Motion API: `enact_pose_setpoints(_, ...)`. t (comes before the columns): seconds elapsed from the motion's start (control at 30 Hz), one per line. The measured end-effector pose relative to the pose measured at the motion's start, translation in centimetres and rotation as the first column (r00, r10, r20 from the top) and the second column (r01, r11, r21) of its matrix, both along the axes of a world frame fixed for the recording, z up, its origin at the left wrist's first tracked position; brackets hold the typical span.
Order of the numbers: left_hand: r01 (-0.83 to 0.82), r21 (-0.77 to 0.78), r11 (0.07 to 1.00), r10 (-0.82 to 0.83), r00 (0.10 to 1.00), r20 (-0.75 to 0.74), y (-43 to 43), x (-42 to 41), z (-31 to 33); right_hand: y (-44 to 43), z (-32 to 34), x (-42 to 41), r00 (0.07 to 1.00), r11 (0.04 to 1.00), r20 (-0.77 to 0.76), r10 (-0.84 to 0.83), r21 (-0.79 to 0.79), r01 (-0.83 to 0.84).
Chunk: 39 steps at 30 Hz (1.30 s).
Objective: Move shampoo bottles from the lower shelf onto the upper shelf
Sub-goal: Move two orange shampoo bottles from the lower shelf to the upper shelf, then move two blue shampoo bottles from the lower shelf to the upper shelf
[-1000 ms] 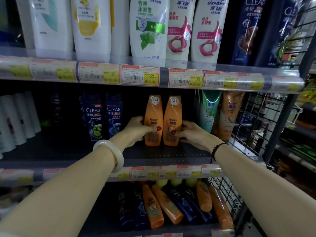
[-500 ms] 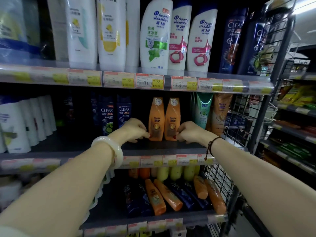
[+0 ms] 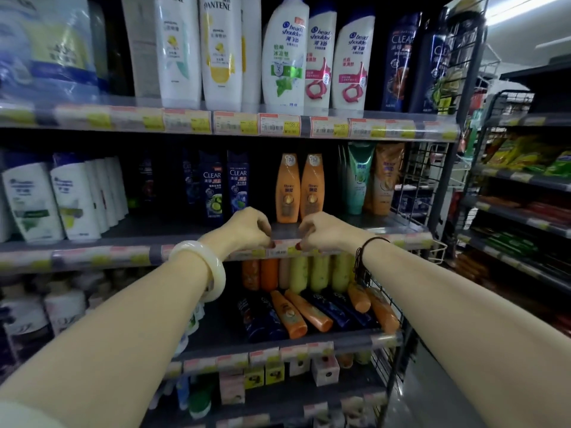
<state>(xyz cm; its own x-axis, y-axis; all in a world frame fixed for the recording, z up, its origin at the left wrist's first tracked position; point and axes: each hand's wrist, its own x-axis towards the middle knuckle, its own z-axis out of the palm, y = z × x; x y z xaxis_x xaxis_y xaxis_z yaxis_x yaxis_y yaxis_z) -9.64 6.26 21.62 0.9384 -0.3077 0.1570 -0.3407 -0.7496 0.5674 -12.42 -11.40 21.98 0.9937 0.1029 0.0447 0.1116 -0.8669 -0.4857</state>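
Orange shampoo bottles [image 3: 299,188]: two, upright, side by side on upper shelf [image 3: 185,227], 12 o'clock of hands.
Left hand [image 3: 247,227], right hand [image 3: 321,230]: fingers curled at shelf edge, seemingly holding nothing.
Lower shelf [image 3: 216,330], 6 o'clock: lying bottles [image 3: 309,310].

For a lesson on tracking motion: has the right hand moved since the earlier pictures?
Yes. The right hand has drawn back off the orange bottles to the shelf's front price strip.

Price tags [image 3: 279,128] on shelf edges are blurring, w/ digits mostly unreadable. Pantene bottles [image 3: 221,54] far up are getting cut off by top edge. Lying orange bottles [image 3: 289,315] nearer are smearing, labels illegible.
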Motion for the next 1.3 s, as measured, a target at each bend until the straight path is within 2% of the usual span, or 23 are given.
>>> enact_pose_setpoints(0.17, 0.007, 0.077, 0.997, 0.003, 0.992, -0.123, 1.0, -1.6, -3.9, 0.9, -3.1, -2.1, 0.991, 0.999, -0.131, 0.019, -0.048, -0.026)
enact_pose_setpoints(0.37, 0.020, 0.088, 0.996, 0.004, 0.961, -0.275, 2.1, -2.6, -8.8, 1.3, -8.1, -2.9, 0.966, 0.998, -0.257, 0.028, -0.046, -0.041)
enact_pose_setpoints(0.67, 0.008, 0.104, 0.995, 0.026, 0.945, -0.325, 2.5, -2.4, -14.1, 1.9, -13.1, -2.0, 0.923, 0.998, -0.382, 0.055, -0.020, -0.068)
enact_pose_setpoints(0.87, -0.002, 0.084, 0.996, 0.031, 0.937, -0.348, 2.8, -0.7, -16.4, 2.2, -15.6, -0.1, 0.918, 0.997, -0.392, 0.050, -0.041, -0.072)
enact_pose_setpoints(1.0, -0.009, 0.083, 0.997, 0.040, 0.925, -0.378, 3.0, 0.7, -17.8, 2.2, -17.3, 1.8, 0.943, 0.994, -0.329, 0.058, -0.069, -0.085)
enact_pose_setpoints(1.13, -0.020, 0.079, 0.997, 0.052, 0.903, -0.426, 3.2, 2.3, -19.4, 2.2, -18.8, 3.7, 0.921, 0.994, -0.386, 0.049, -0.068, -0.082)
enact_pose_setpoints(1.3, -0.053, 0.051, 0.997, 0.071, 0.881, -0.468, 3.1, 5.0, -21.0, 2.0, -20.5, 6.3, 0.933, 0.995, -0.360, 0.000, -0.097, -0.037)
